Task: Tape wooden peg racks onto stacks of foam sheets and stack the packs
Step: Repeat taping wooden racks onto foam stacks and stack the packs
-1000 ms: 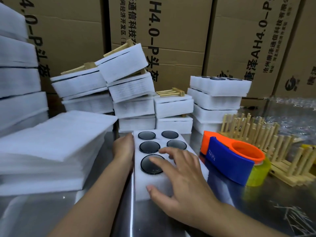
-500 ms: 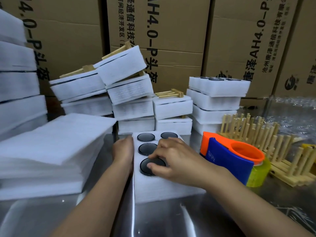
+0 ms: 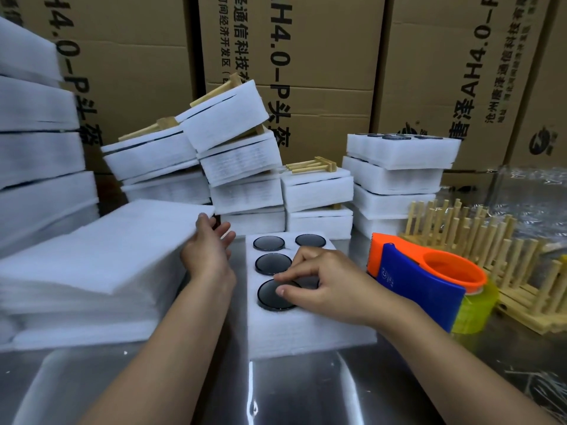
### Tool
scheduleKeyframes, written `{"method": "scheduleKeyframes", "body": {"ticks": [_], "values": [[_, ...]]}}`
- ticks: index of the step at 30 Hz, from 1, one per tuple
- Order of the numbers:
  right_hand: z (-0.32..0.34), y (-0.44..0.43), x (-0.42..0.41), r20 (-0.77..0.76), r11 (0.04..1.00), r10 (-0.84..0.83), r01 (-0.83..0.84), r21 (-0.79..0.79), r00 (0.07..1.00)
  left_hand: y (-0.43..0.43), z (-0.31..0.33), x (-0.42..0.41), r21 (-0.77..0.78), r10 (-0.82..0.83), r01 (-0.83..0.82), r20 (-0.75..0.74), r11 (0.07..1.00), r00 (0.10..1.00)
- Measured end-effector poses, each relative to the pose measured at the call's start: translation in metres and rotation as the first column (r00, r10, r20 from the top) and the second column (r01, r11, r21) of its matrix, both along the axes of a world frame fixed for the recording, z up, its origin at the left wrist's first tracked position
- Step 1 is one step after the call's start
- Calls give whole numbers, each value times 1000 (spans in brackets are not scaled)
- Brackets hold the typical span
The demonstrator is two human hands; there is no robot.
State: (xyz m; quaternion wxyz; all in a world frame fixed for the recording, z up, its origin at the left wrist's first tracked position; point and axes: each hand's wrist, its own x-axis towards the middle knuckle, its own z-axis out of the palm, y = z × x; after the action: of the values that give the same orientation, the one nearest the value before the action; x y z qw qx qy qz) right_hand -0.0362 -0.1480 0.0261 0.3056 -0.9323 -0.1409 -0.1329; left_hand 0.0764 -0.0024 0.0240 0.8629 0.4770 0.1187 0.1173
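The left hand (image 3: 208, 253), released, touches the sheets (image 3: 92, 256) left of the foam block (image 3: 306, 329). The right hand (image 3: 325, 283) lies on the block, bent fingertips on a disc (image 3: 270, 297); if it grasps, I cannot tell. Racks (image 3: 478, 250) stand right of the block.

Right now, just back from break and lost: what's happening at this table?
A person is packing. The right hand rests its fingertips on dark discs set in a foam block. The open left hand is at the edge of the loose foam sheets. The tape dispenser and wooden racks sit untouched on the right; finished packs are stacked behind.
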Motion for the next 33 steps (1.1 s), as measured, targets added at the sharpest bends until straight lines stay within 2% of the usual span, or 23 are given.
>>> {"method": "scheduleKeyframes", "body": {"ticks": [3,5,7,10,13,18,21,23,25,29,33], "values": [[-1,-1,-1,-10,999,3,-2,32,1000,-1,1,-5,77,81,-85,57,993,995],[-1,-3,-1,0,996,-6,6,91,1000,-3,4,-9,141,66,-87,145,986,987],[1,-5,0,7,960,-18,16,281,1000,-5,6,-13,206,1,-52,243,977,970],[6,-12,3,49,739,-44,0,674,998,-8,5,-18,287,-81,-15,323,958,943],[9,-20,6,30,517,-106,29,856,994,-9,4,-21,375,-165,25,347,927,923],[6,-26,9,-16,373,-164,77,925,986,-11,6,-32,436,-455,284,363,854,813],[8,-28,8,-28,298,-164,77,952,986,-9,7,-37,460,-636,483,271,745,722],[10,-30,7,-29,218,-155,63,974,987,-6,10,-40,495,-698,547,187,675,692],[12,-32,7,-31,158,-185,61,985,982,-1,12,-40,502,-720,575,149,646,678],[9,-35,7,-26,182,-220,68,981,975,8,13,-32,472,-735,615,114,632,668],[8,-35,7,-89,208,-271,148,967,958,12,6,-15,489,-605,491,96,720,791]]}}
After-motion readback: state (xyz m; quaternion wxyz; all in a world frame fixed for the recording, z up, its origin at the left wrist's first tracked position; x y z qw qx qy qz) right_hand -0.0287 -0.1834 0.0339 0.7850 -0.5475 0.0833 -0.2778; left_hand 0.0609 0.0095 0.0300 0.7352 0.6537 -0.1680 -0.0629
